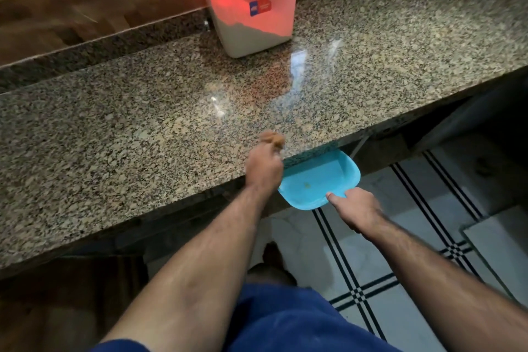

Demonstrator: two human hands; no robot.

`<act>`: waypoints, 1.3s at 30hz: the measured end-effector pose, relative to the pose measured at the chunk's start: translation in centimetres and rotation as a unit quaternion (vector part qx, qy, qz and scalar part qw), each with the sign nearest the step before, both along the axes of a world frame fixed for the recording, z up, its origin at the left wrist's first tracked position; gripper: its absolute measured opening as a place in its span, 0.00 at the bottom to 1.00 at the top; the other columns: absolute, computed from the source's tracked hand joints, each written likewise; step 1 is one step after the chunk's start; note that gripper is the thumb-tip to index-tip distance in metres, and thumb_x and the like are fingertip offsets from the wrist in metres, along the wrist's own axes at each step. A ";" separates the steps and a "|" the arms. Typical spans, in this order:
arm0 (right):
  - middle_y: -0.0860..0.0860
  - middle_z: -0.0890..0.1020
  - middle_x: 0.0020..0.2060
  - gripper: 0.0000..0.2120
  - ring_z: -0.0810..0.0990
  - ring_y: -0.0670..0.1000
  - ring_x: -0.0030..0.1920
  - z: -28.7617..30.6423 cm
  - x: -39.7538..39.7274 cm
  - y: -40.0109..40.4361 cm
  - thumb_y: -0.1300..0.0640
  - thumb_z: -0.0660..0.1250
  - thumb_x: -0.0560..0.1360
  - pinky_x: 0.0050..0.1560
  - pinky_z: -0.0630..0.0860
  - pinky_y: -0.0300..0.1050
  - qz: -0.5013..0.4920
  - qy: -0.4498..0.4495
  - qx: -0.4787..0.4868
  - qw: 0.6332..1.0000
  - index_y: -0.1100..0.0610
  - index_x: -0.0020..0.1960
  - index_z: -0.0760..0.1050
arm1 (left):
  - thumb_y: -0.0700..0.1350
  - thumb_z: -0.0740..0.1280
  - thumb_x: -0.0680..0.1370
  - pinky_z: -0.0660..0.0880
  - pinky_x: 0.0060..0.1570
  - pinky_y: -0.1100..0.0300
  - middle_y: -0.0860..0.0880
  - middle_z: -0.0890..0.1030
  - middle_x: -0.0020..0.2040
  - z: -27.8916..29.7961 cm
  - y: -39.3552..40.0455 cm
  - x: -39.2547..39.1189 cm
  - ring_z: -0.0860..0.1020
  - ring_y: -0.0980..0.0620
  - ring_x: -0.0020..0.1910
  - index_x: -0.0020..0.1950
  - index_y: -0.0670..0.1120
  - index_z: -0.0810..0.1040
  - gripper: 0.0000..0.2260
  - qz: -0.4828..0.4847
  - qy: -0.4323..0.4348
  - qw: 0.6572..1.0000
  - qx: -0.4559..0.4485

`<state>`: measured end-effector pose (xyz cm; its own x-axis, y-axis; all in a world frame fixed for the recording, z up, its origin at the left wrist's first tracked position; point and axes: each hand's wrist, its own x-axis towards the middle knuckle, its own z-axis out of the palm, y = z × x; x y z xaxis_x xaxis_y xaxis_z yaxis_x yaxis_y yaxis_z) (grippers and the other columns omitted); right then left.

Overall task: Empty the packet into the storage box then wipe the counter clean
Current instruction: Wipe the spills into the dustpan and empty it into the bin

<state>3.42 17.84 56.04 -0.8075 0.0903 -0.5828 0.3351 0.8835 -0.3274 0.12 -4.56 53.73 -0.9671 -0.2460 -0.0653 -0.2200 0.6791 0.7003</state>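
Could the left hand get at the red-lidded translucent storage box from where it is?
Probably yes: bare granite counter lies between the left hand and the storage box. The hand would need a long forward reach and is clutching a brown cloth.

bright overhead light | glare on counter (300,63) | blurred cloth (271,138) | edges bowed

A home kitchen: a speckled granite counter (143,123) under the left hand (264,164), a red-lidded storage box (248,6) beyond it, patterned floor tiles (400,251) below the right hand (357,210)
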 end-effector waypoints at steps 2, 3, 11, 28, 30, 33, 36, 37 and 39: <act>0.55 0.84 0.45 0.20 0.86 0.60 0.49 -0.4 -0.7 -0.1 0.38 0.64 0.83 0.45 0.81 0.49 0.009 -0.004 0.005 1.000 0.55 0.49 0.77 | 0.51 0.58 0.90 0.74 0.42 0.72 0.57 0.83 0.50 2.0 1.8 -2.9 0.78 0.65 0.43 0.57 0.50 0.84 0.15 -0.065 -0.046 0.991 0.104; 0.55 0.83 0.45 0.20 0.86 0.60 0.49 -0.6 -1.1 -0.1 0.38 0.64 0.83 0.46 0.82 0.50 0.010 -0.007 0.003 1.000 0.55 0.49 0.77 | 0.54 0.59 0.90 0.79 0.48 0.65 0.56 0.84 0.50 2.5 2.0 -4.4 0.80 0.63 0.45 0.58 0.50 0.85 0.16 -0.047 -0.059 0.984 0.160; 0.51 0.81 0.43 0.18 0.80 0.55 0.42 -2.6 -3.3 0.8 0.38 0.65 0.83 0.36 0.72 0.43 0.008 -0.018 -0.012 1.000 0.53 0.49 0.77 | 0.55 0.59 0.88 0.84 0.39 0.54 0.50 0.85 0.46 3.9 -1.2 -9.5 0.85 0.51 0.43 0.50 0.52 0.81 0.14 0.160 0.059 0.964 0.204; 0.48 0.79 0.36 0.18 0.82 0.57 0.40 -1.4 -10.1 10.7 0.38 0.64 0.81 0.43 0.80 0.50 0.073 -0.052 -0.057 0.994 0.48 0.38 0.73 | 0.45 0.62 0.84 0.81 0.58 0.52 0.50 0.85 0.58 3.2 16.7 -16.7 0.83 0.51 0.52 0.62 0.54 0.84 0.13 -0.129 -0.115 0.982 0.070; 0.49 0.79 0.35 0.18 0.81 0.57 0.40 -1.6 -11.1 12.4 0.39 0.65 0.80 0.41 0.78 0.48 0.083 -0.058 -0.065 0.993 0.49 0.38 0.73 | 0.41 0.65 0.84 0.72 0.71 0.54 0.49 0.81 0.71 2.6 18.5 -16.2 0.79 0.47 0.67 0.70 0.55 0.83 0.17 -0.186 -0.126 0.974 0.012; 0.52 0.83 0.41 0.18 0.84 0.59 0.44 -2.1 -12.5 14.3 0.38 0.65 0.80 0.43 0.79 0.49 0.121 -0.057 -0.059 0.989 0.52 0.42 0.76 | 0.39 0.67 0.83 0.73 0.63 0.55 0.48 0.83 0.70 1.2 19.6 -14.7 0.78 0.45 0.68 0.70 0.52 0.84 0.18 -0.128 -0.068 0.989 0.014; 0.55 0.85 0.48 0.19 0.85 0.60 0.52 -2.9 -13.5 15.6 0.38 0.65 0.82 0.46 0.78 0.49 0.159 -0.039 -0.058 0.985 0.53 0.46 0.76 | 0.38 0.65 0.79 0.78 0.56 0.51 0.46 0.87 0.58 0.5 18.8 -12.0 0.82 0.45 0.57 0.65 0.53 0.86 0.19 -0.040 -0.018 0.999 0.007; 0.56 0.86 0.50 0.20 0.85 0.60 0.52 -3.1 -13.7 15.8 0.37 0.65 0.82 0.48 0.79 0.50 0.168 -0.040 -0.061 0.983 0.54 0.46 0.77 | 0.38 0.64 0.78 0.80 0.58 0.51 0.49 0.87 0.55 -0.1 18.2 -11.0 0.82 0.47 0.55 0.63 0.53 0.86 0.19 -0.015 0.002 1.000 0.014; 0.56 0.86 0.51 0.21 0.86 0.60 0.52 -3.4 -14.3 16.1 0.37 0.64 0.82 0.48 0.79 0.50 0.181 -0.041 -0.061 0.981 0.55 0.49 0.79 | 0.34 0.62 0.78 0.78 0.61 0.64 0.56 0.86 0.54 0.1 16.9 -9.4 0.81 0.55 0.56 0.62 0.50 0.87 0.21 0.030 0.038 0.998 0.042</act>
<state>-10.85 33.95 52.60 -0.7232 -0.2682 -0.6364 0.0358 0.9057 -0.4223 -9.29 12.35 53.84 -0.9540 -0.2995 -0.0149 -0.2018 0.6044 0.7707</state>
